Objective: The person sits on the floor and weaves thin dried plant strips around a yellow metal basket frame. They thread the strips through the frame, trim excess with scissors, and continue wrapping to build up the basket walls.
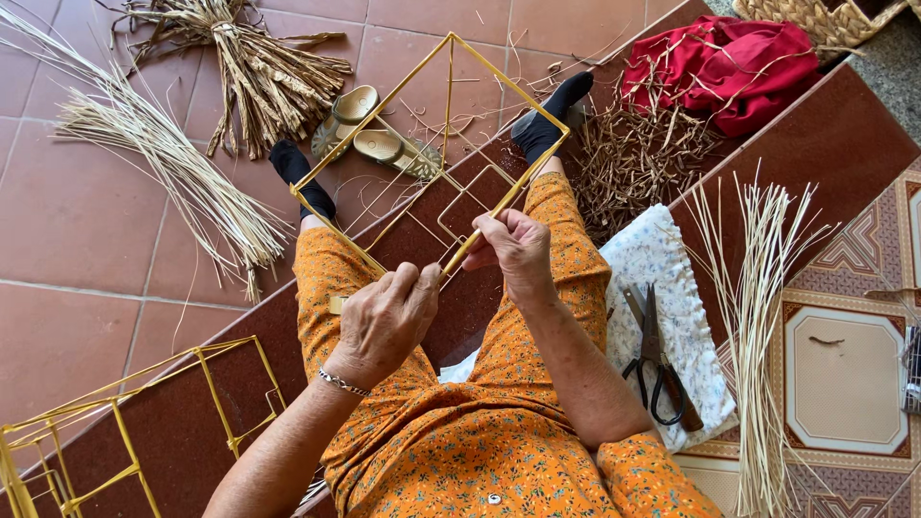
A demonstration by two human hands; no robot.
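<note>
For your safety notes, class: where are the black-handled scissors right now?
The scissors lie on a white floral cloth at the person's right side, between the orange-clad leg and a bundle of pale straws.

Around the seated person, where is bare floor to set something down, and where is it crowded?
Bare tile lies lower left, between the pale straw bundle and the spare yellow frame. A patterned tile right of the upright reeds is also free. Crowded: the cloth with scissors, the twig heap, and the lap, where both hands hold the frame.
</note>
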